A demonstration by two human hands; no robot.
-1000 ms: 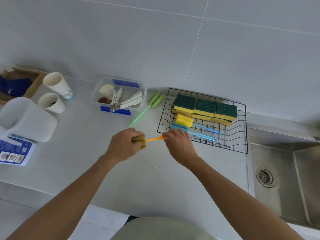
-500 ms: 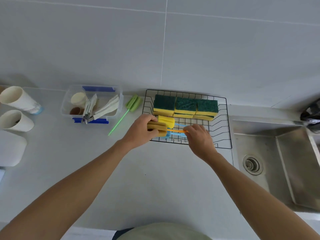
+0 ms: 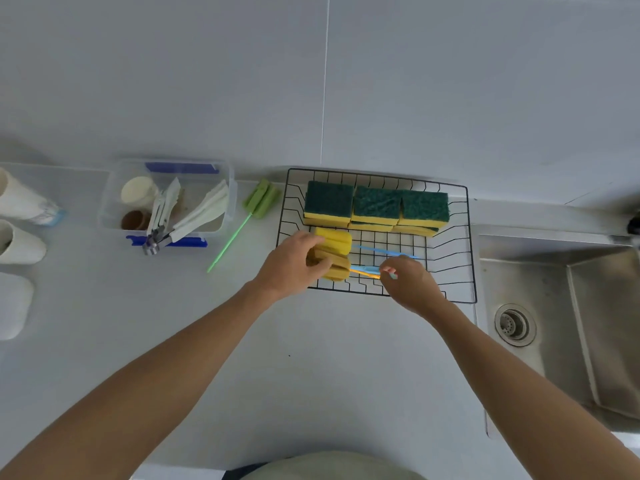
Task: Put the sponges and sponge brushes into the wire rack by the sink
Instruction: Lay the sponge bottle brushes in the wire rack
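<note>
1. Lowering the orange-handled dark-yellow sponge brush into the black wire rack, the left hand gripped its foam head while the right hand pinched its handle.
2. Releasing it flat beside the blue-handled yellow brush seemed next; the green sponge brush lay on the counter outside the rack.

Count's in, quick: 3 green-topped sponges showing on top across the back of the wire rack, w/ more edges peeking underneath, approx another layer, can't count those. Sponge brushes: 1 yellow-headed w/ blue handle in the rack, 1 orange one right beside it, a 2nd blue handle poking out, head hidden, so prob. 3 in there. Plus 1 green brush out on the counter. 2 hands, left & right. 1 clear tub. 2 paper cups at far left. 1 sink.
</note>
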